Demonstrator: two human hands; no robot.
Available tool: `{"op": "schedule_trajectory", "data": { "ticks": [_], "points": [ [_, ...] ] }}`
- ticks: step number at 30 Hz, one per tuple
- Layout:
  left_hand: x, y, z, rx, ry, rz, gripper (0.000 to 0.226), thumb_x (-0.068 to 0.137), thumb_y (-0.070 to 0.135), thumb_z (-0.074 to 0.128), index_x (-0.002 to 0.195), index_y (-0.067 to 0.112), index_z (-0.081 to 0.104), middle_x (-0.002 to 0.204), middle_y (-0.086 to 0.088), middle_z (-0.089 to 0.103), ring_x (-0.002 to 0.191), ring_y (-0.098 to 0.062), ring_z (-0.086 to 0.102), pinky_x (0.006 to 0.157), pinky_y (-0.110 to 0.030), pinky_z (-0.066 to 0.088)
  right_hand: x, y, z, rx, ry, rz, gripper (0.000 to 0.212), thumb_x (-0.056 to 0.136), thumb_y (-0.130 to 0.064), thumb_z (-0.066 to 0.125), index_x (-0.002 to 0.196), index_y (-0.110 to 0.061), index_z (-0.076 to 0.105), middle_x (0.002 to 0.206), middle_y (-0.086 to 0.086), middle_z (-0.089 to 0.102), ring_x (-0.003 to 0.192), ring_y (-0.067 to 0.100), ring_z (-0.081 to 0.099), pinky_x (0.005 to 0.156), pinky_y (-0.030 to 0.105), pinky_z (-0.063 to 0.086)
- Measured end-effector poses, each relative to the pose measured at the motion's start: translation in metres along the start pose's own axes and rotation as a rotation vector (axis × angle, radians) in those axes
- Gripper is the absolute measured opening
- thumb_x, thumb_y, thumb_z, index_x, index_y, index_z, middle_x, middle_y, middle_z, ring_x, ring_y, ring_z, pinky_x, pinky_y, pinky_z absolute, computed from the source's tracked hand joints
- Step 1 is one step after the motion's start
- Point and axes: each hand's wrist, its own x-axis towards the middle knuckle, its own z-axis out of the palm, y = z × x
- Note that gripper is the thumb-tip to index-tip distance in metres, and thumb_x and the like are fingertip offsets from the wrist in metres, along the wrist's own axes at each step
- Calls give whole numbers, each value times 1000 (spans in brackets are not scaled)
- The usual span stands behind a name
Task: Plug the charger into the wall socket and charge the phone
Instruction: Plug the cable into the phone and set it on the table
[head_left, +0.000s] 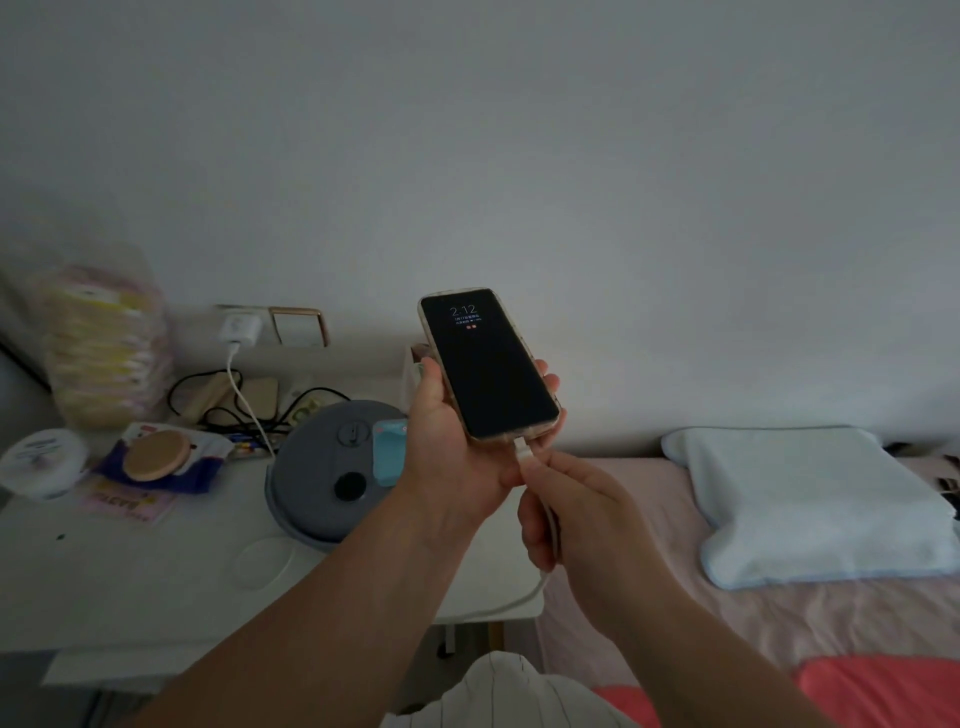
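Observation:
My left hand (441, 441) holds the phone (488, 364) upright in the air, its dark screen showing the time 2:12. My right hand (566, 509) pinches the white cable (524, 597) just below the phone, and the cable's plug sits in the phone's bottom port. The white charger (240, 328) is seated in the wall socket at the left, above the table. Its cable drops down across the table, passes behind the grey appliance and loops up to my right hand.
A white bedside table (130, 582) carries a round grey appliance (332, 467), a white jar (44, 462), a wooden disc on packets (156, 454), black cords and a stack of packs (104, 348). A light switch (298, 327) is beside the charger. A bed with a pale pillow (810, 504) lies right.

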Motion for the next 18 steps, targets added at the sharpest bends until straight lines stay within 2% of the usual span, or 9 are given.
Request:
{"op": "schedule_trajectory", "data": {
  "ticks": [7, 18],
  "points": [
    [-1, -4, -2, 19, 20, -7, 73, 84, 67, 25, 128, 17, 54, 114, -16, 62, 97, -29, 64, 78, -40, 52, 5, 5, 1, 74, 11, 72, 34, 96, -19, 40, 70, -7, 58, 39, -3, 49, 39, 9, 41, 45, 21, 37],
    [-1, -7, -12, 72, 62, 22, 72, 84, 67, 26, 126, 16, 56, 114, -17, 63, 98, -30, 63, 85, -43, 50, 13, 12, 4, 153, 10, 169, 31, 96, -17, 41, 72, -7, 59, 41, -4, 48, 38, 9, 41, 43, 22, 36]
  ]
}}
